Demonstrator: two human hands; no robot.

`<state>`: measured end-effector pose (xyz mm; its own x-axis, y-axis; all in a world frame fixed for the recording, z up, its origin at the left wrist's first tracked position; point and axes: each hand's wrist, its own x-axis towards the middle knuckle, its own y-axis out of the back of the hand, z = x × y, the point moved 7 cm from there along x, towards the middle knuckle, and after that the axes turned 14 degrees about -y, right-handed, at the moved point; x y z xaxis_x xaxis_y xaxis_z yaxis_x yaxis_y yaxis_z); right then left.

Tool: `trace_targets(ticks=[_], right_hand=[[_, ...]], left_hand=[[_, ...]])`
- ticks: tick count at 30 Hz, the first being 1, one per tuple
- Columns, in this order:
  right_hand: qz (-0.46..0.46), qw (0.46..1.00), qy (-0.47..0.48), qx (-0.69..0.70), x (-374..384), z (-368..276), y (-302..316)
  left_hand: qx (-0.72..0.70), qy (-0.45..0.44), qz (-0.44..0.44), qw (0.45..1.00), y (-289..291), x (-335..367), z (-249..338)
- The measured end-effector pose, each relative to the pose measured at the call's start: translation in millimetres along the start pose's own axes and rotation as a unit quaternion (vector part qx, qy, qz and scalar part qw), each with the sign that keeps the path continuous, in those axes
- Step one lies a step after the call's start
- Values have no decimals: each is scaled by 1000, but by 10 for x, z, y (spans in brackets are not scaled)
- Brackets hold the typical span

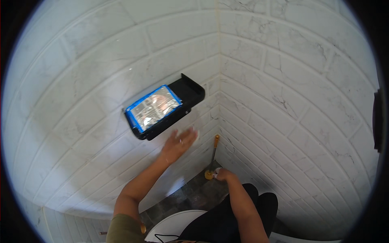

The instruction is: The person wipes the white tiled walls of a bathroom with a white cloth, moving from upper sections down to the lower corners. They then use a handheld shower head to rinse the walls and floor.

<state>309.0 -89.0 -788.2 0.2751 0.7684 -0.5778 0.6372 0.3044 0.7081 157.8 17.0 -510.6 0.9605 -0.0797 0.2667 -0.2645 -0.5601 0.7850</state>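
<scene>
My left hand (180, 144) is raised against the left tiled wall, just below a black wall shelf (188, 90). Its fingers are stretched out, with a ring on one of them; a pale patch by the fingertips blends into the tiles. On the shelf lies a shiny packet with blue edges (156, 107). Lower down, my right hand (222, 174) is closed in front of my knees. A bit of white shows at its fingers, too small to name. Right behind it stands a long-handled tool with an orange grip (216, 141) and a yellow bottom end, leaning in the corner.
White marbled tile walls (291, 101) meet in a corner ahead. Dark floor tiles (194, 194) lie below. A white rounded surface (174, 220) is under me, with a thin black cord across it. My dark-clothed knees (265, 202) are close to the right wall. Something dark juts in at the right edge.
</scene>
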Motion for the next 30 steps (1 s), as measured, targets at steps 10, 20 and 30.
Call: trace_targets(ticks=[10, 20, 30], right_hand=[[-18, 997, -29, 68, -44, -43, 189], [-19, 996, -21, 86, -148, -46, 321], [-39, 998, 5, 47, -43, -169, 197]], left_hand=[[7, -75, -65, 995, -1818, 29, 1084], [22, 60, 163, 985, -238, 1063, -57], [121, 13, 110, 986, -1217, 1126, 342]])
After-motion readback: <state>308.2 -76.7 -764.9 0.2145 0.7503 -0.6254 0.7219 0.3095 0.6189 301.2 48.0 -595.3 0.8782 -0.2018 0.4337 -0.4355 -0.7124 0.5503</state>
